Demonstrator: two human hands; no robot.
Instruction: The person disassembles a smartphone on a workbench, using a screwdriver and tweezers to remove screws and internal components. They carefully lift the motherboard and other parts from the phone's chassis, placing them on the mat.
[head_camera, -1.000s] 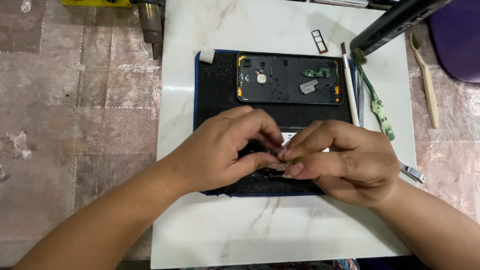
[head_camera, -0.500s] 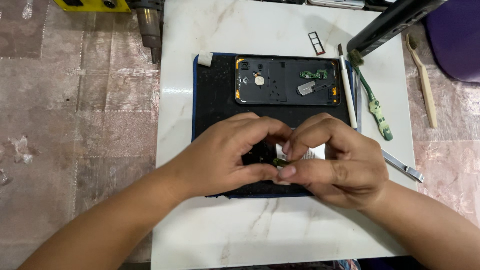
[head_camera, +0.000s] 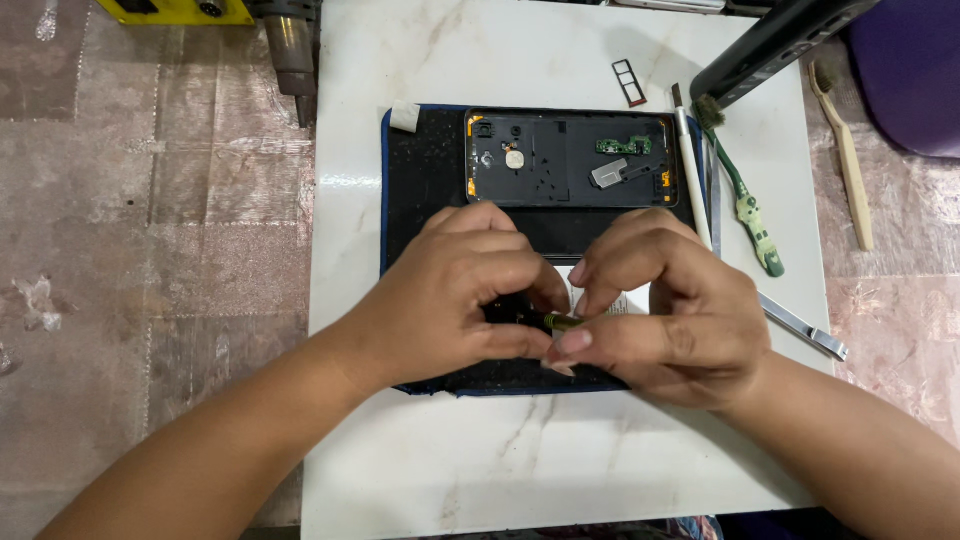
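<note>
Presently the left hand and right hand meet fingertip to fingertip, pinched on a small dark component over the black work mat, at six o'clock from the opened phone frame; steady, light pressure seems advisable.

Mat laid on bench. Phone frame placed at mat's far edge, behind both hands. Brush and tweezers set right of mat; SIM tray behind frame.
</note>
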